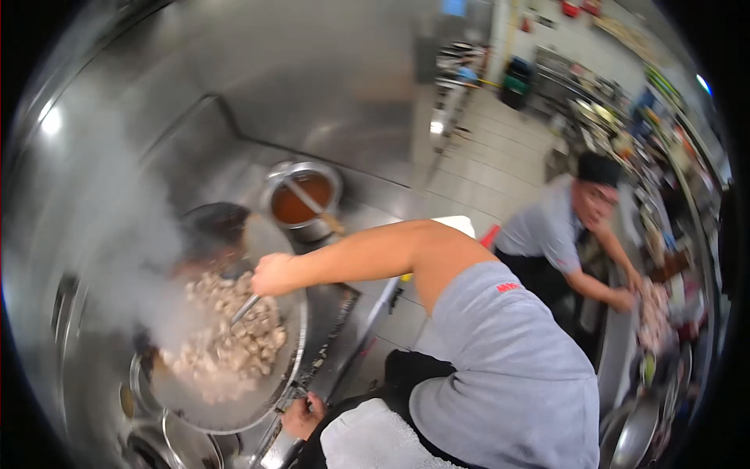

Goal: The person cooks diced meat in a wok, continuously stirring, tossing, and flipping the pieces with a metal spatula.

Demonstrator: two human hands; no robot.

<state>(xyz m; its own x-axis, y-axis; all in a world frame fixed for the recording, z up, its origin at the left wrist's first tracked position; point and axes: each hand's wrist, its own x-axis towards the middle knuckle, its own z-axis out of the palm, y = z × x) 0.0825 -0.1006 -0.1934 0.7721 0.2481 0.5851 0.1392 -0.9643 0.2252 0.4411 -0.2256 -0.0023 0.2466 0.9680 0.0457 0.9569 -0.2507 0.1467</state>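
Note:
My right hand (273, 275) is closed around the thin metal handle of a cooking utensil (244, 309), reaching over a large wok (298, 344). The utensil's head is buried in pale chunks of meat (234, 340), so its kind does not show. Steam covers the wok's left side. Lower down, my left hand (303, 415) sits with curled fingers at the stove's front edge, close to the wok's rim. What it grips, if anything, cannot be made out. A white towel (375, 438) lies beside it, against my body.
Behind the wok stands a metal pot (334, 184) of reddish-brown liquid with a bar across it. Metal bowls (191, 442) sit near the wok's lower side. To the right, a co-worker (539, 227) in a grey shirt handles raw meat (655, 316) at a counter.

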